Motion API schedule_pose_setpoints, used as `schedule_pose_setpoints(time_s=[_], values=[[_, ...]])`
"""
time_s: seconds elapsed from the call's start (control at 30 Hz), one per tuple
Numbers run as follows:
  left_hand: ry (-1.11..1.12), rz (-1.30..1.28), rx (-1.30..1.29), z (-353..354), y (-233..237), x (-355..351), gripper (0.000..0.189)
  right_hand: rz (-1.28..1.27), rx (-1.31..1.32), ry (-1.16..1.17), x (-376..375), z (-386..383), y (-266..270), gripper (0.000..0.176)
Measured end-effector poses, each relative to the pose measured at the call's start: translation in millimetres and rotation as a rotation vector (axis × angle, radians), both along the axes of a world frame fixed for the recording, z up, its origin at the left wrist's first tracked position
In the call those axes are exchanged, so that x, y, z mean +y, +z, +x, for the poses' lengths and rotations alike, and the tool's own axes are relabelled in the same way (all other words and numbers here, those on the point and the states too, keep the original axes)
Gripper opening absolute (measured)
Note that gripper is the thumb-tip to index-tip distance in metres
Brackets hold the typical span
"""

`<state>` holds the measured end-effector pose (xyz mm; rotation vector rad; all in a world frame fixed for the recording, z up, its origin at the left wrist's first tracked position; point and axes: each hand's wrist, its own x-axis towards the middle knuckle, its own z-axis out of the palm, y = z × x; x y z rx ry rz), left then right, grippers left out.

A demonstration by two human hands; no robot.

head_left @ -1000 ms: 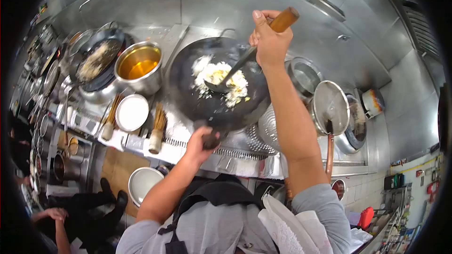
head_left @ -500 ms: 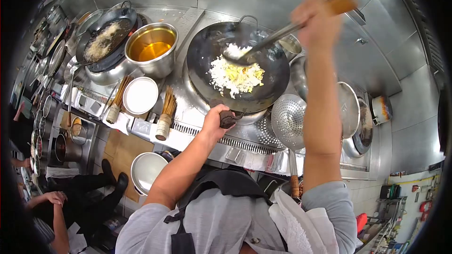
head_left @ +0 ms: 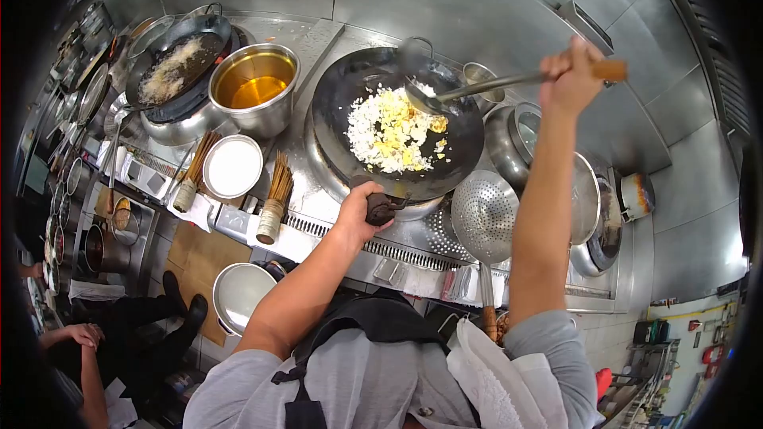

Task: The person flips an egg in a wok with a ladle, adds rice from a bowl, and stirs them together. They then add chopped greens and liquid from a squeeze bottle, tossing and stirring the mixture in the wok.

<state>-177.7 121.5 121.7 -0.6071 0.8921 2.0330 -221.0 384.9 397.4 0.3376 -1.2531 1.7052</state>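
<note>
A black wok (head_left: 334,147) rests on the burner in front of me, with white rice and yellow egg (head_left: 391,131) spread over its middle. My left hand (head_left: 363,208) is closed around a dark cloth (head_left: 380,208) at the wok's near handle. Up at the right, my right hand (head_left: 572,75) grips the shaft of a long ladle (head_left: 493,84) just below its wooden end. The ladle's bowl sits inside the wok, at the right edge of the rice and egg, partly blurred.
Left of the wok stand a steel pot of orange oil (head_left: 256,79), a white bowl (head_left: 233,167) and bamboo brushes (head_left: 274,199). A perforated strainer (head_left: 485,214) lies at the right front. Another wok (head_left: 179,67) sits far left. A seated person (head_left: 87,349) is at lower left.
My right hand has come down and to the right, bringing the ladle's bowl to the right side of the rice. The rice and egg are spread wider. My left hand keeps its hold.
</note>
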Motion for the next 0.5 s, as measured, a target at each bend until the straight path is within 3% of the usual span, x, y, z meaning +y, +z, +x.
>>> schedule_pose_setpoints(time_s=[0.1,0.2,0.3,0.33,0.4,0.5], values=[[-0.013,-0.021,-0.023,4,3,-4,0.028,0.11,-0.107,0.081,-37,-12,-74,0.014],[-0.029,-0.002,-0.035,4,8,-6,0.026,0.037,-0.278,0.153,-77,-1,-13,0.015],[-0.062,0.117,-0.011,-9,-11,-4,0.023,0.081,-0.219,0.224,-104,39,33,0.016],[-0.085,0.159,-0.008,-7,-21,-7,0.022,0.01,-0.208,0.291,-107,38,20,0.017],[0.05,0.146,-0.006,18,-5,-20,0.022,0.006,-0.194,0.149,-122,12,-29,0.017],[0.085,0.151,0.02,68,3,-51,0.021,0.007,-0.202,0.027,-106,20,-11,0.017]])
